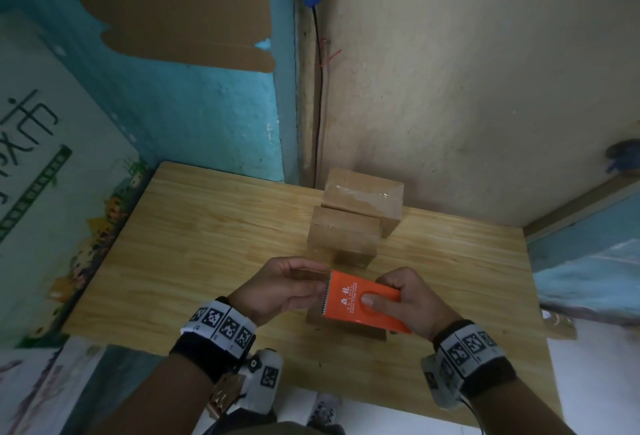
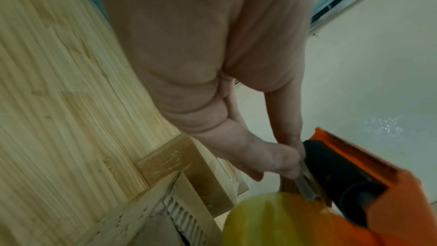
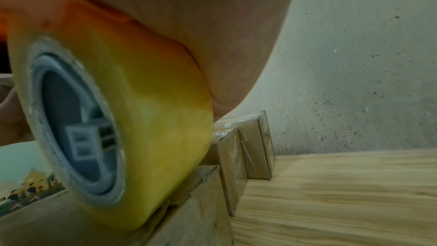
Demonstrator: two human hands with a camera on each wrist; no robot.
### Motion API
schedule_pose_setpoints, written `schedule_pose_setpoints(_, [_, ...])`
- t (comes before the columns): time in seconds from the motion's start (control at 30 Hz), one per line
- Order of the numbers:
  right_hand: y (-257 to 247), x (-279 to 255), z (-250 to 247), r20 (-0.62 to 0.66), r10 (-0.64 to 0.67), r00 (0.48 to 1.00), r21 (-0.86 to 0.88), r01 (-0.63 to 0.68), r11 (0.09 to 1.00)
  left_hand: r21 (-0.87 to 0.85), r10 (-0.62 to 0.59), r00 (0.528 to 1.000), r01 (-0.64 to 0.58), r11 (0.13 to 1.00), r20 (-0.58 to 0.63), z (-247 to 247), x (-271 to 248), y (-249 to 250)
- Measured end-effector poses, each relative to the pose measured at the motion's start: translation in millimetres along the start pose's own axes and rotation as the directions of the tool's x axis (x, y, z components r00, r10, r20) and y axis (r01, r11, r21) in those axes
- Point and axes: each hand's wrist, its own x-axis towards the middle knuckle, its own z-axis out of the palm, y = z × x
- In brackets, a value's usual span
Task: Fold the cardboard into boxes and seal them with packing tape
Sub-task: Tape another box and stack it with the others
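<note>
My right hand (image 1: 398,299) grips an orange tape dispenser (image 1: 360,301), thumb on its top, just above a small cardboard box (image 1: 346,325) on the wooden table (image 1: 207,227). The dispenser's yellowish tape roll (image 3: 132,119) hangs close over that box (image 3: 189,212). My left hand (image 1: 287,287) pinches the tape end at the dispenser's serrated edge. In the left wrist view its fingertips (image 2: 283,164) pinch right at the dispenser's black roller (image 2: 335,167), above the box's open corrugated edge (image 2: 179,212). Two taped boxes, one nearer (image 1: 343,237) and one behind it (image 1: 363,199), stand further back.
The wall (image 1: 467,88) rises right behind the taped boxes, with a black cable (image 1: 320,105) running down the corner. A large printed carton (image 1: 52,175) stands left of the table. A blue-covered surface (image 1: 595,272) lies at the right.
</note>
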Motion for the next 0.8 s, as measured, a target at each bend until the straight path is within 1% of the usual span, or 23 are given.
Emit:
schedule_pose_setpoints(0.13, [-0.3,-0.2,0.7,0.014,0.007,1.000,0.012,-0.007,1.000,0.046,0.005,1.000,-0.003,0.999,-0.031,1.1,1.3,3.4])
schedule_pose_setpoints(0.27, [0.6,-0.1,-0.8,0.037,0.004,0.999,0.005,-0.004,1.000,0.055,-0.010,0.995,0.015,0.998,-0.102,-1.4,1.1,4.8])
schedule_pose_setpoints(0.4, [-0.8,-0.8,-2.9,0.052,0.008,0.999,-0.014,-0.007,1.000,0.102,0.032,0.994,-0.021,0.995,-0.107,-6.7,-2.1,11.8])
schedule_pose_setpoints(0.5, [-6.2,1.4,-2.4,0.048,0.019,0.999,-0.010,-0.019,1.000,0.104,0.026,0.990,-0.011,0.995,-0.139,-12.6,-1.8,14.2])
schedule_pose_setpoints(0.6, [-4.9,-1.5,-7.0,0.021,0.040,0.999,0.002,-0.040,0.999,0.097,0.028,0.983,-0.011,0.995,-0.179,-23.7,-3.5,18.4])
schedule_pose_setpoints(0.7, [-1.1,-10.0,-17.4,-0.039,0.090,0.995,0.048,-0.088,0.995,0.093,0.009,0.972,0.013,0.996,-0.237,-45.8,-5.8,24.4])
schedule_pose_setpoints(0.8, [-2.8,-13.0,-15.8,-0.039,0.107,0.994,0.021,-0.106,0.994,0.100,-0.034,0.960,0.064,0.993,-0.279,-60.4,0.8,20.8])
